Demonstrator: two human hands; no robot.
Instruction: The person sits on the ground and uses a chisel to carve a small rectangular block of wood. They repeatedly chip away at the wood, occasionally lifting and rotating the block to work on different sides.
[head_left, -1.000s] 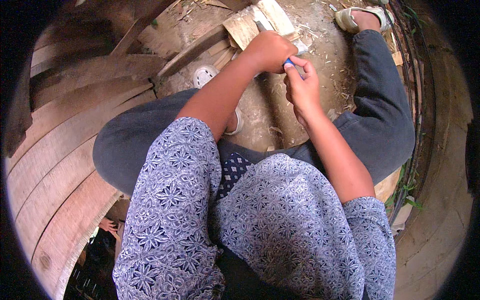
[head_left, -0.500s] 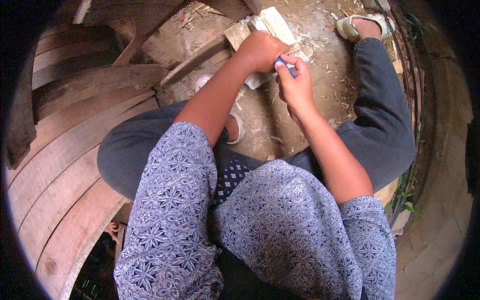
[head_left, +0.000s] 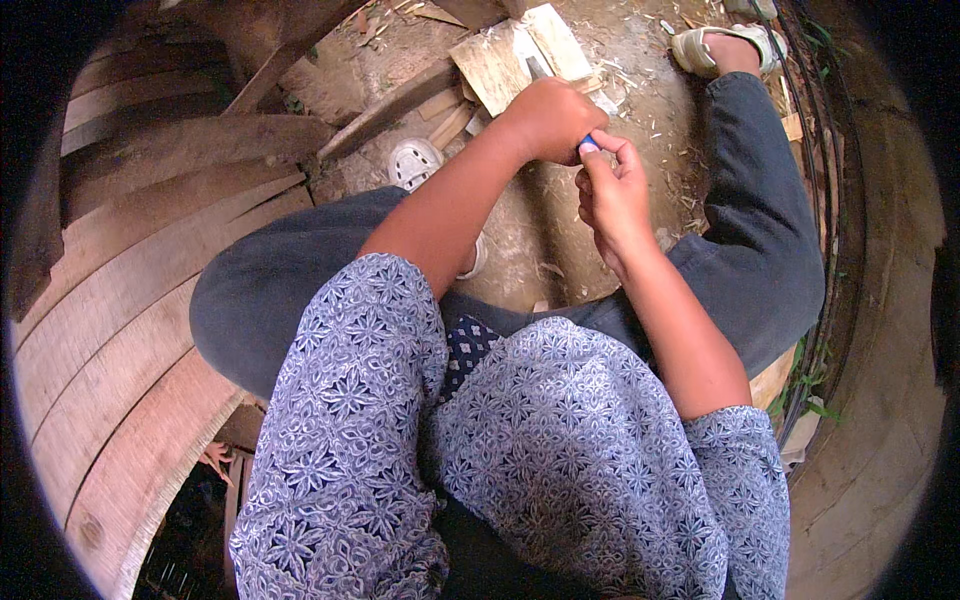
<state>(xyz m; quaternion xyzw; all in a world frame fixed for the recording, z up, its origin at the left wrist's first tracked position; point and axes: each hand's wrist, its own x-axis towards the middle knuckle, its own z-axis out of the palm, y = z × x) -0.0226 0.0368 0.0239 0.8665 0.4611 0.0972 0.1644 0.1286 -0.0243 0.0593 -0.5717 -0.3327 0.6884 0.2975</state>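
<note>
A small blue thing (head_left: 588, 146) (too hidden to identify) sits pinched between the right hand (head_left: 612, 195) fingertips and the closed left hand (head_left: 548, 120), held above the wooden block (head_left: 495, 68), probably for steadiness.

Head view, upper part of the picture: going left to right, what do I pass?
Curved wooden planks → pale sandal → left hand → small blue thing pinched between both hands → right hand → sandalled foot.
</note>
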